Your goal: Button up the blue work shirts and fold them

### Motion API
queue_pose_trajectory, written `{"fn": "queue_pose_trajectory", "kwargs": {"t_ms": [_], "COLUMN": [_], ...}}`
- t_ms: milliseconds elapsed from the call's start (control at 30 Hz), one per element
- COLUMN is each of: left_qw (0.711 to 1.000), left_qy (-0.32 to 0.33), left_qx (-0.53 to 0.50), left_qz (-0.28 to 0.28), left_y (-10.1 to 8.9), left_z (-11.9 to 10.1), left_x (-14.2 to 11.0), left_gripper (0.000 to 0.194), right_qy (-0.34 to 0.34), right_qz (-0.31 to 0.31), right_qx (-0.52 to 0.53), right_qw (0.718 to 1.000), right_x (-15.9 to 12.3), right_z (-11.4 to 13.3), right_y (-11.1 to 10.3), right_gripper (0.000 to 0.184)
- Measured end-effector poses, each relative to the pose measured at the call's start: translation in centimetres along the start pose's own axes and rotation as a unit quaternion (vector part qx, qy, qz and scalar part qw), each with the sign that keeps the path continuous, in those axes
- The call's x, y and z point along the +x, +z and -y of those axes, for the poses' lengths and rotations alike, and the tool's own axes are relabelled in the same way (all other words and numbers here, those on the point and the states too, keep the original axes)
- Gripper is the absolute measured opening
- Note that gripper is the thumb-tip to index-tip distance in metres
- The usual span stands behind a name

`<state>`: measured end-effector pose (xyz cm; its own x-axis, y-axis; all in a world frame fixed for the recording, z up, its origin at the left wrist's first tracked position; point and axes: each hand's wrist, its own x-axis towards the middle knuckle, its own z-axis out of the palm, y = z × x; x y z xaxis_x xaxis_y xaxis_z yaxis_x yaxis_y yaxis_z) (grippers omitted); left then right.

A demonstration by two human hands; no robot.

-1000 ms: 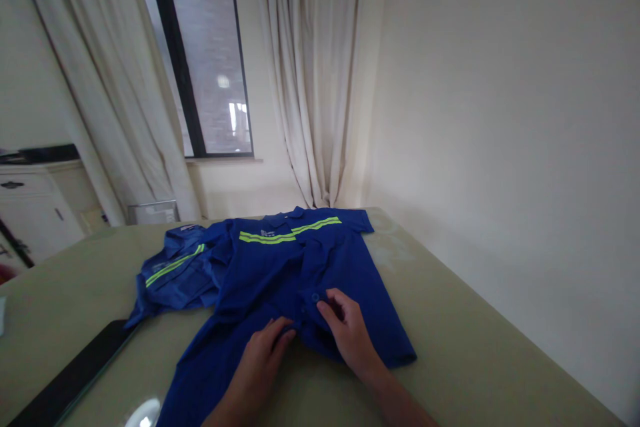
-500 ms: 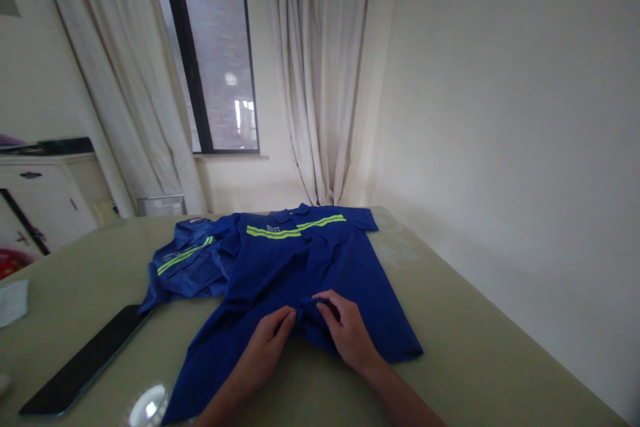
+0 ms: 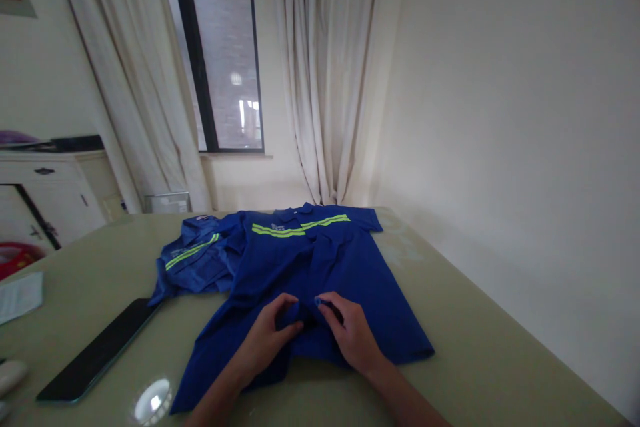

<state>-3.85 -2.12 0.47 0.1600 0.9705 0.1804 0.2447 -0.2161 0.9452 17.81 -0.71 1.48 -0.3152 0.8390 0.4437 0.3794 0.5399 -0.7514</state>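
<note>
Fingers of the left hand [image 3: 265,333] have parted since half a second ago, when they were pinched together; thumb and forefinger now stand apart beside the cloth, with no clear hold. Just beside them, the right hand [image 3: 355,333] pinches a bit of the front edge of the blue shirt [image 3: 383,307], fingers closed, presumably to keep that edge raised and steady. Hem nearest the person, the shirt lies spread on the table [image 3: 465,347], perhaps so its front is within reach. It looks deep blue and rumpled, with bright yellow stripes (slightly broken at the middle) across the chest and the collar farthest away.
</note>
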Motion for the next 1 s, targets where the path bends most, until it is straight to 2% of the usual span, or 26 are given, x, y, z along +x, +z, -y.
{"fn": "queue_pose_trajectory", "kwargs": {"t_ms": [133, 233, 433, 600, 700, 900, 1000], "left_qw": [0.995, 0.991, 0.996, 0.993, 0.992, 0.996, 0.996], "left_qy": [-0.018, -0.020, 0.000, 0.003, -0.001, -0.015, -0.013], "left_qx": [0.032, 0.054, 0.029, 0.058, 0.067, 0.051, 0.044], "left_qz": [-0.091, -0.124, -0.081, -0.103, -0.111, -0.075, -0.074], "left_y": [0.1, 0.2, 0.8, 1.6, 1.8, 1.9, 2.0], "left_z": [0.5, 0.9, 0.0, 0.1, 0.4, 0.0, -0.3], "left_x": [0.0, 0.2, 0.1, -0.2, -0.3, -0.5, -0.7], "left_gripper": [0.037, 0.038, 0.033, 0.029, 0.028, 0.031, 0.033], "right_qy": [-0.005, -0.021, -0.060, -0.085, -0.087, -0.066, -0.073], "right_qz": [-0.008, -0.009, -0.007, 0.013, 0.024, 0.035, 0.031], "right_qx": [-0.004, -0.011, -0.026, -0.055, -0.082, -0.094, -0.092], "right_qw": [1.000, 1.000, 0.998, 0.995, 0.993, 0.993, 0.993], "right_x": [0.0, -0.1, -0.5, -0.7, -0.7, -0.6, -0.7], "right_z": [-0.3, -0.3, -0.1, 0.7, 1.0, 1.2, 1.2], "right_y": [0.1, 0.2, 0.5, 0.5, 0.3, 0.4, 0.4], "right_gripper": [0.023, 0.022, 0.021, 0.020, 0.018, 0.016, 0.019]}}
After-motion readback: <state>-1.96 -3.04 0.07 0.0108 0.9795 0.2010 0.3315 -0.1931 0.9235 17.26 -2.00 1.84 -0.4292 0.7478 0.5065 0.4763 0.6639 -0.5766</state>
